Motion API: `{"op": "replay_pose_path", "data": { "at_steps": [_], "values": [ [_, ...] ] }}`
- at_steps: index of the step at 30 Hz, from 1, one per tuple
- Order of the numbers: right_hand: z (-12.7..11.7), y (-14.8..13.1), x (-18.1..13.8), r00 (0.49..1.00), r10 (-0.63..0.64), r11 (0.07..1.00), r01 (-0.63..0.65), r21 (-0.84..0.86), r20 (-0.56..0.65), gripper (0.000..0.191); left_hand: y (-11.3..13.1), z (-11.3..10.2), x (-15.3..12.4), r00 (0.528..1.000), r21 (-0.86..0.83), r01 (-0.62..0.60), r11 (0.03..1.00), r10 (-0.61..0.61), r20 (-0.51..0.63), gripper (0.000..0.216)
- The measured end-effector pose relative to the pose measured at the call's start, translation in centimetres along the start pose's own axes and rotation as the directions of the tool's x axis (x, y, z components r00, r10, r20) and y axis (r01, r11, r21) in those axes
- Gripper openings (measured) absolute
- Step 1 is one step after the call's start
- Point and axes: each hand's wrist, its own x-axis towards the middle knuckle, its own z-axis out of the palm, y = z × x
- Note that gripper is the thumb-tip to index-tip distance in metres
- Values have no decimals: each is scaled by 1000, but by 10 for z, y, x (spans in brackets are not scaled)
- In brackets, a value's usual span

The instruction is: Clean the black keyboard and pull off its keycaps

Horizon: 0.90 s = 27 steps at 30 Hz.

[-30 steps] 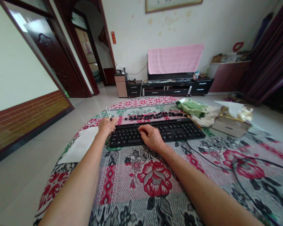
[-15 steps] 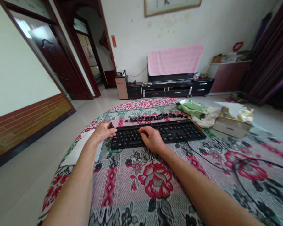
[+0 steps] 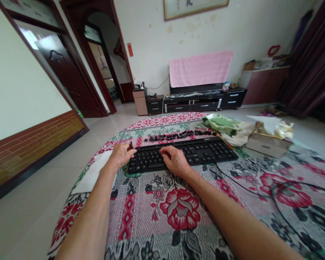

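A black keyboard (image 3: 218, 151) lies on the patterned tablecloth in front of me. My left hand (image 3: 121, 154) is at its left end, thumb and fingers pinched around a small dark piece (image 3: 131, 145) that sticks up between them; its exact kind is too small to tell. Over the middle keys rests my right hand (image 3: 175, 160), its fingers curled inward and touching the keyboard. Whatever the right fingertips may hold is hidden. Behind the keyboard runs an uneven row of loose small black pieces (image 3: 176, 136) that look like keycaps.
White paper (image 3: 93, 171) lies under my left forearm. A black cable (image 3: 241, 186) runs from the keyboard and loops to the right. At the back right are a green and white plastic bag (image 3: 224, 124) and an open box (image 3: 269, 144). The round table's edge curves along the left.
My left hand has shifted slightly right and turned a little, still pinching the small dark piece. My right hand stays in place on the keyboard. The view has tilted slightly.
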Motion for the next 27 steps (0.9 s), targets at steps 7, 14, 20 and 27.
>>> {"op": "replay_pose_path", "data": {
  "at_steps": [7, 14, 20, 27],
  "values": [
    [1, -5, -1, 998, -25, 997, 29, -68, 61, 25, 8, 2, 2, 998, 187, -64, 980, 58, 39, 12],
    [1, -10, 2, 983, -9, 983, 42, -178, 181, 16, 33, -2, 7, 989, 479, -131, 868, 79, 128, 14],
    [0, -12, 2, 979, 18, 976, 28, -217, 205, 17, 40, -4, 7, 994, 303, -107, 947, 103, 28, 17],
    [1, -11, 0, 982, 1, 979, 37, -198, 188, 19, 18, 17, 31, 989, -87, 38, 995, -50, -142, 23]
  ]
}}
